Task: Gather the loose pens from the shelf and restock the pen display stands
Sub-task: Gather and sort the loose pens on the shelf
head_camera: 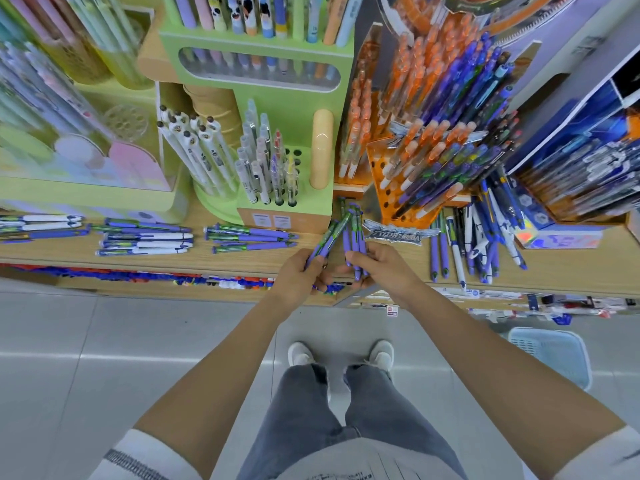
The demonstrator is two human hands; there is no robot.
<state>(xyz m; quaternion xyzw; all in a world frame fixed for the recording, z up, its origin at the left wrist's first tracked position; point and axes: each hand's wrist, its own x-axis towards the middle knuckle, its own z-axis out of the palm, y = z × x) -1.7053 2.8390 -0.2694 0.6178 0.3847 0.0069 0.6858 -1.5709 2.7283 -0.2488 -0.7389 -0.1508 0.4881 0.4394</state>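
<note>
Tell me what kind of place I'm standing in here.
Most likely a stationery shop aisle. A green display stand and an orange perforated stand are packed with upright pens, and more purple and white pens lie loose on the long wooden shelf.

At the back edge of the shelf (pixel 194 259) stands the middle stand (pixel 308 202), with the side stand (pixel 376 161) right of it. Near the front edge lie pen rows (pixel 145 239) at the left and a pen heap (pixel 479 251) at the right. Between these, the left hand (pixel 298 276) and the right hand (pixel 384 268) each hold pens (pixel 354 237).
</note>
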